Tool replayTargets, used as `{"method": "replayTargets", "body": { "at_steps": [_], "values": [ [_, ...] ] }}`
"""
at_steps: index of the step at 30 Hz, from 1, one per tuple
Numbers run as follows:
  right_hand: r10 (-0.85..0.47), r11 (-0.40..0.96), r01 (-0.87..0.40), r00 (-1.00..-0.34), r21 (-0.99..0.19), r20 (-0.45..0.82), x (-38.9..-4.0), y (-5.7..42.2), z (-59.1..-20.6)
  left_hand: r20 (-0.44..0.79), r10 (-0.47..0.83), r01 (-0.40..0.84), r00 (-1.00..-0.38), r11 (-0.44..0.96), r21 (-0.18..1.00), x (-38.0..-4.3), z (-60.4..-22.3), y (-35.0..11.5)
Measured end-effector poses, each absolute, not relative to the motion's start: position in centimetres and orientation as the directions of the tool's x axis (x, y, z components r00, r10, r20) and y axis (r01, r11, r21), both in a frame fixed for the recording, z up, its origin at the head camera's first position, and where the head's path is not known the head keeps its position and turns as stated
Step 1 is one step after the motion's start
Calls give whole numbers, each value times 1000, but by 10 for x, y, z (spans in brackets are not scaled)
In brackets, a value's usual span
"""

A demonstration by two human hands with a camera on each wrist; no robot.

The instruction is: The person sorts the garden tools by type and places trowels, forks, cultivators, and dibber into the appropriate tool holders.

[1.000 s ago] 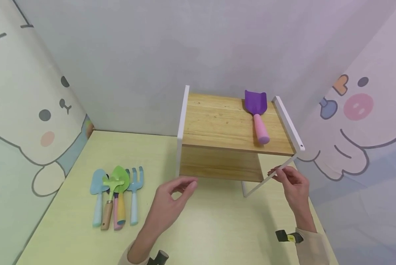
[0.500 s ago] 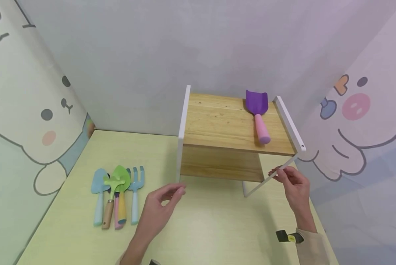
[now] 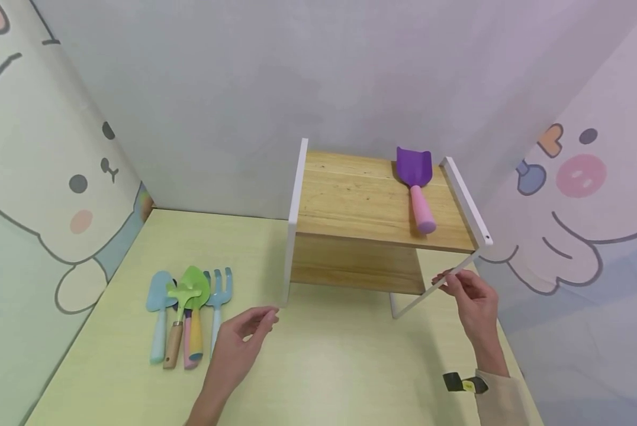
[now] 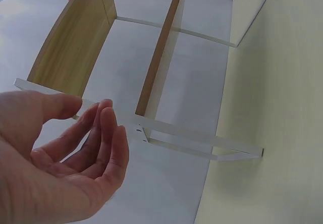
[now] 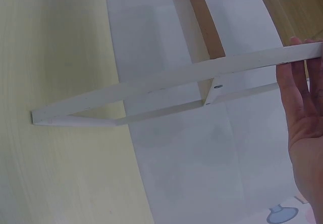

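Observation:
A two-tier wooden shelf (image 3: 372, 201) with white side frames stands on the table. My right hand (image 3: 473, 302) grips the white frame at its right front, thumb in front and fingers behind. In the right wrist view the fingers (image 5: 290, 90) pass behind the white bar (image 5: 166, 80); the thumb is out of sight there. My left hand (image 3: 238, 349) hangs loosely curled below the shelf's left leg, holding nothing. A toy shovel (image 3: 415, 183) with a purple blade and pink handle lies on the upper tier at the right.
At the left on the table (image 3: 324, 378) lies a pile of several garden tools: a light blue trowel (image 3: 160, 293), a green hand rake (image 3: 184, 293), a green trowel with a yellow handle (image 3: 196, 337) and a light blue fork (image 3: 219, 290). Cloth walls surround the table.
My left hand has moved away from the shelf's front edge, down and to the left. The right hand keeps its place at the frame. Shelf and tools have not moved.

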State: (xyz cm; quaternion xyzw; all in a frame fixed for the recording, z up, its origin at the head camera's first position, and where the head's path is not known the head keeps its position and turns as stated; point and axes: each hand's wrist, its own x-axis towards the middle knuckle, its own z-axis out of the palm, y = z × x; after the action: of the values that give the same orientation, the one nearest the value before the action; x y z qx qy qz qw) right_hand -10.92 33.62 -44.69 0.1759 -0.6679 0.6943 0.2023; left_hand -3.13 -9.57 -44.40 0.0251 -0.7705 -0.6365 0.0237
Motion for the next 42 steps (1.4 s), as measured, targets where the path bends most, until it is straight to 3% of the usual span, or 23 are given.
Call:
{"method": "replayTargets", "body": {
  "at_steps": [19,28,35,42],
  "values": [
    [69,14,-485,-872,-875,484,-109,335,-448,-106,-182,-143,-978,205,968,-22,-478,-120],
    [53,-19,-508,-861,-861,506,-109,334,-449,-89,-272,-183,-958,343,921,-18,-495,-131],
    [73,1,-489,-870,-872,488,-107,336,-449,-78,-309,-189,-948,348,918,-19,-511,-138],
    [69,-2,-489,-870,-872,488,-108,336,-450,-131,-377,-286,-917,390,875,-18,-520,-151]
  ]
}}
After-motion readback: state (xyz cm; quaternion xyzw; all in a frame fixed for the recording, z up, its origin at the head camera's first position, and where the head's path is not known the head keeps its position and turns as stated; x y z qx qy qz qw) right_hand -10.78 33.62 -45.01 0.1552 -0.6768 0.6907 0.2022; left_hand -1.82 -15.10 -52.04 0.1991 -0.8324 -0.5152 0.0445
